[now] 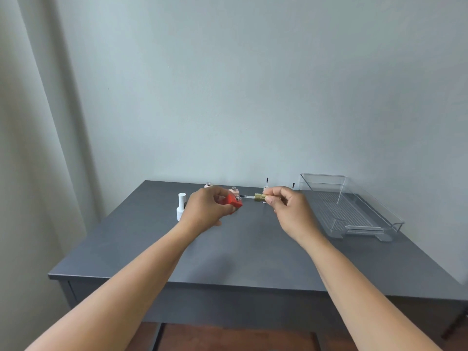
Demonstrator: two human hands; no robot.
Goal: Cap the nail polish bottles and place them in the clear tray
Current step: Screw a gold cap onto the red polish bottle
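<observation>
So the red nail polish bottle [233,201] is being held tipped on its side by the left hand [208,210], fingers [219,198] wrapped closed around it, neck pointing right, just above the grey table [253,249]. The gold cap [259,197] is being pinched by the right hand [288,207], fingers closed on it, with the brush tip aimed at the bottle's open neck and sitting just beside it; whether it's touching can't be told.

A white capped bottle [181,206] is standing upright just left of the left hand. Two pale pink uncapped bottles are sitting toward the back edge, one [208,184] behind the left hand and another [234,190] partly hidden behind the red one. Two brush caps are being left standing with bristles up behind the right hand, one white [266,184], one mostly hidden [293,185].

The clear tray [354,211] is sitting at the table's right side, well apart from both hands.
</observation>
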